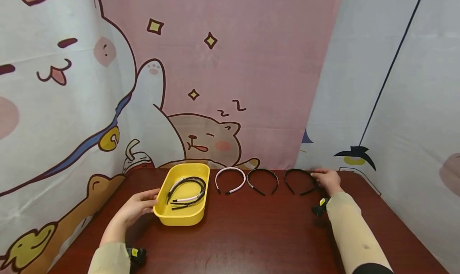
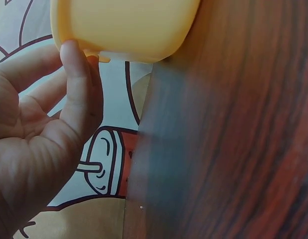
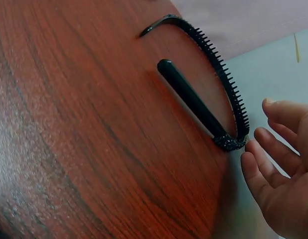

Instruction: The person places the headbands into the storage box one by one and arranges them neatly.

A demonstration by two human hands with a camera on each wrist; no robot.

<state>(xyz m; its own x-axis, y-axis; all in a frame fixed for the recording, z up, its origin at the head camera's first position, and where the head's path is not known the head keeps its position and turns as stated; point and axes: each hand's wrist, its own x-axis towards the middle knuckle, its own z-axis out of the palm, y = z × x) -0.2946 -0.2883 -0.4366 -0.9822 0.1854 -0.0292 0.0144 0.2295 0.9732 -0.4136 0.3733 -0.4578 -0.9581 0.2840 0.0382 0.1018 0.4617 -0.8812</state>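
Note:
My left hand is at the left side of a yellow plastic basket, thumb and fingers pinching its rim; the left wrist view shows the fingertips on the basket's wall. Inside it lie a pink headband and black headbands, overlapping. On the right, my right hand has its fingers apart and loosely bent beside a black headband. The right wrist view shows this toothed headband lying on the table, with the right hand's fingertips right at its glittery bend.
Between basket and right hand, a pink ridged headband and a dark patterned headband lie in a row near the far edge of the brown wooden table. A cartoon-printed cloth hangs behind the table.

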